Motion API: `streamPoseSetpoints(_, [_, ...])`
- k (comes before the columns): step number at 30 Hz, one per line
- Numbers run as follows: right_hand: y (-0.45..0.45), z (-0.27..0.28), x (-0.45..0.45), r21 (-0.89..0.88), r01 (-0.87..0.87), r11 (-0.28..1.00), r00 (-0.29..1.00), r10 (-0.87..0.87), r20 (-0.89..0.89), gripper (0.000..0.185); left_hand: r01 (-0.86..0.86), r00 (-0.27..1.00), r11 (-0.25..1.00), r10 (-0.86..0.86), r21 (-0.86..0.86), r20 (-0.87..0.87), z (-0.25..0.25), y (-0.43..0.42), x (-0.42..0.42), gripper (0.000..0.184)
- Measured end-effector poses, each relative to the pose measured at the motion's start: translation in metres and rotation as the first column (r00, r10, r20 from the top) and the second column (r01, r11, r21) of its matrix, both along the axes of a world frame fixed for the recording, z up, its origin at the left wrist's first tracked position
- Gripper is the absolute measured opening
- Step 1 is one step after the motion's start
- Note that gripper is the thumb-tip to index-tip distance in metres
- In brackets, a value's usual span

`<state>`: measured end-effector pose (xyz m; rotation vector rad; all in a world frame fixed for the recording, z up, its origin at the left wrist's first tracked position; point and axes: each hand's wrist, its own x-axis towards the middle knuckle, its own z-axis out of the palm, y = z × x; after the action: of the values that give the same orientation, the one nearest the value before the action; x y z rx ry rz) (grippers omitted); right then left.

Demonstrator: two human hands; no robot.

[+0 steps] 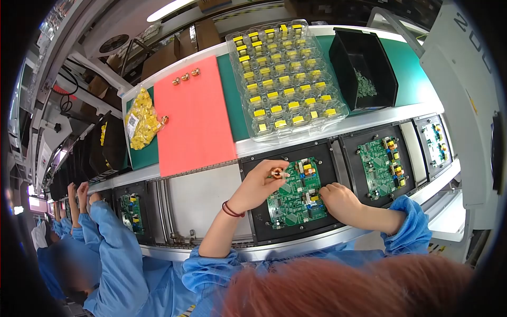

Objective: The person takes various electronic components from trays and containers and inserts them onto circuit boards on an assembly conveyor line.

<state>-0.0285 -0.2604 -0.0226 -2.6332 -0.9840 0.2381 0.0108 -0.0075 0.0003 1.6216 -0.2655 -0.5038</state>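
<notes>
My left hand [259, 185], with a dark red band at the wrist, pinches a small copper-wound coil [277, 173] above the upper left part of a green circuit board [285, 203]. The board lies in a black carrier [257, 231] on the line and bears yellow, orange and white parts along its right side. At that right edge rests my right hand [340, 203], its fingers curled and pressed together by the yellow parts. Whatever those fingertips hold, if anything, is hidden.
Beyond the line stand a clear tray [285, 79] of yellow-topped parts, a black bin [364, 68] with small green pieces, and a pink sheet [193, 116] with several copper coils. A bag of yellow parts [141, 121] lies beside it. Other boards [381, 166] flank mine; co-workers sit at left.
</notes>
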Motion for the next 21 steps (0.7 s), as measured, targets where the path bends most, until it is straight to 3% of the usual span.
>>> streamPoseSetpoints(2, [0.001, 0.004, -0.001, -0.047, 0.007, 0.999, 1.000, -0.007, -0.004, 0.020, -0.029, 0.997, 0.997, 0.023, -0.076, -0.075, 0.006, -0.005, -0.002, 0.036])
streamPoseSetpoints(8, [-0.004, 0.003, 0.006, -0.087, -0.047, 0.995, 0.999, 0.047, -0.002, 0.022, -0.081, 0.995, 0.991, 0.087, 0.107, -0.054, 0.003, -0.006, -0.005, 0.038])
streamPoseSetpoints(10, [-0.010, -0.004, 0.012, -0.040, -0.028, 0.999, 0.997, 0.025, -0.069, 0.023, -0.164, 0.972, 0.983, 0.148, 0.078, 0.183, 0.005, -0.011, -0.006, 0.032])
streamPoseSetpoints(14, [-0.009, 0.008, 0.010, -0.065, -0.009, 0.998, 0.993, 0.001, -0.120, 0.022, -0.201, 0.974, 0.969, 0.181, 0.146, 0.138, 0.011, -0.020, -0.010, 0.021])
streamPoseSetpoints(18, [-0.013, 0.007, 0.012, -0.068, -0.005, 0.998, 0.989, -0.005, -0.151, 0.020, -0.087, 0.995, 0.984, 0.092, 0.155, -0.025, 0.012, -0.031, -0.014, 0.015])
streamPoseSetpoints(21, [-0.015, 0.007, 0.013, -0.036, -0.001, 0.999, 0.987, -0.005, -0.161, 0.019, 0.038, 0.999, 0.973, -0.035, 0.229, -0.016, 0.015, -0.042, -0.018, 0.012])
